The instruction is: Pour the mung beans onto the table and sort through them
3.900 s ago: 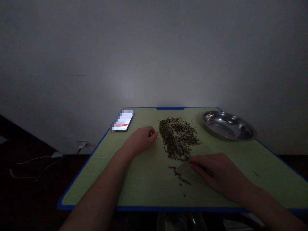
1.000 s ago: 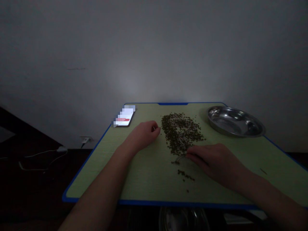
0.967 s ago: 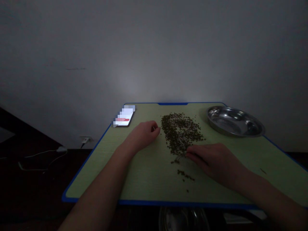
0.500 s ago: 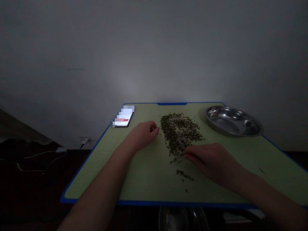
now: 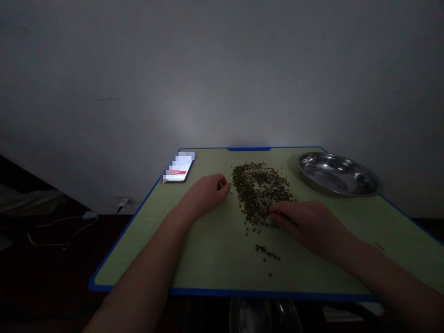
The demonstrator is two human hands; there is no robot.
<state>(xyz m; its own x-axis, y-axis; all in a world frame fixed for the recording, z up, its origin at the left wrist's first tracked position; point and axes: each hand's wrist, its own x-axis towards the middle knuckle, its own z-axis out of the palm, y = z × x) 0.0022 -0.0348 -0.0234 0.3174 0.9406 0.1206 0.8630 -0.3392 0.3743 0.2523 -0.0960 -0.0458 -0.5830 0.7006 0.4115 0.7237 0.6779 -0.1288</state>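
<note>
Small dark-green beans [image 5: 256, 185], like mung beans, lie spread in a loose patch on the table. My left hand [image 5: 210, 188] rests by the patch's left edge, thumb and fingers curled into a pinch; a tiny pale sliver shows there, too small to name. At the patch's near right side, my right hand [image 5: 308, 224] is closed in a pinch over the beans, and what sits between its fingertips is too dim to make out. A short row of separate beans [image 5: 267, 252] lies closer to the table's front edge.
The pale green table [image 5: 208, 249] has a blue rim. A steel basin [image 5: 338, 175] stands at the back right, a lit phone [image 5: 179, 167] at the back left. A thin dark sliver [image 5: 379, 246] lies beyond my right wrist. Glassware [image 5: 263, 317] shows below the front edge.
My right hand has moved slightly up and away from me, over the beans. The thin strip seen at its fingertips before no longer shows clearly. My left hand has stayed put.
</note>
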